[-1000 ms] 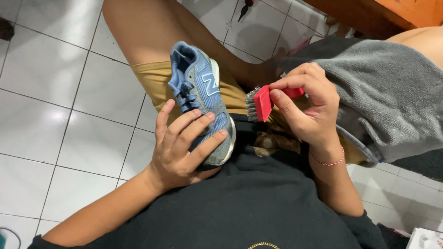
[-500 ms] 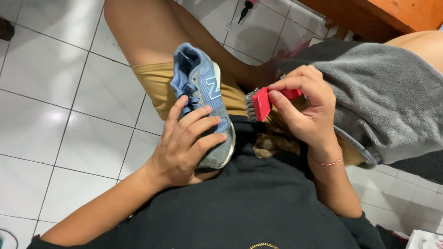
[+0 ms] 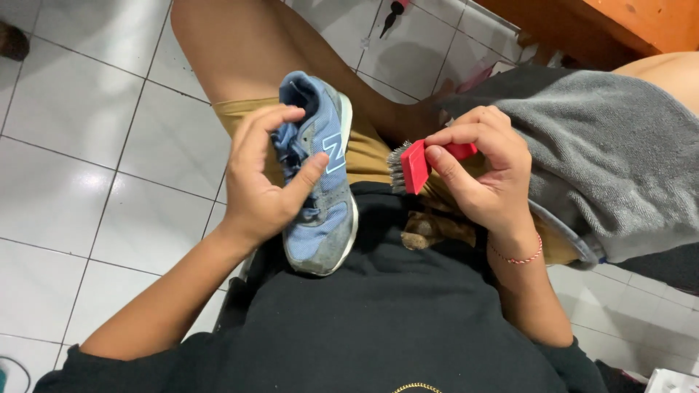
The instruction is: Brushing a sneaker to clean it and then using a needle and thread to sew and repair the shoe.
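My left hand cups the blue sneaker on my lap, fingers curled loosely around it. My right hand pinches the red brush, bristles clear of the shoe. Toe looks grimy, I think; scrubbing mostly left.

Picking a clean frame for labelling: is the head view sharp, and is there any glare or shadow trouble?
Head view: sharp on the sneaker, brush and both hands, left, right; soft glare patches on the white floor tiles; the black shirt reads dark with little detail; no harsh shadows.

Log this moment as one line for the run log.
left hand: grips blue sneaker on lap | right hand: holds red brush beside sneaker, apart | grey towel on thigh
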